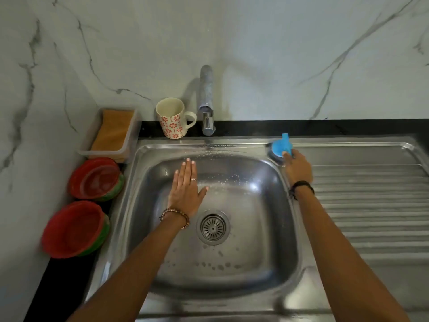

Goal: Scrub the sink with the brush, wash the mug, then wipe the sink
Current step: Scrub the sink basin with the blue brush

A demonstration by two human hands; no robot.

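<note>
- Where the counter meets the marble wall at far left, two stacks of red bowls (80, 225) sit below a clear tray holding an orange sponge (113, 129).
- Floral mug (173, 118) stands upright behind the basin, just left of the tap (206, 101); ceramic, breakable, slippery when wet, probably best taken by its handle.
- Left hand (185, 189) lies flat, fingers straight, inside the wet steel sink (287, 240), holding nothing.
- Right hand (297, 169) grips the blue-handled scrub brush (279, 148) at the sink's back right corner; light, stiff plastic.
</note>
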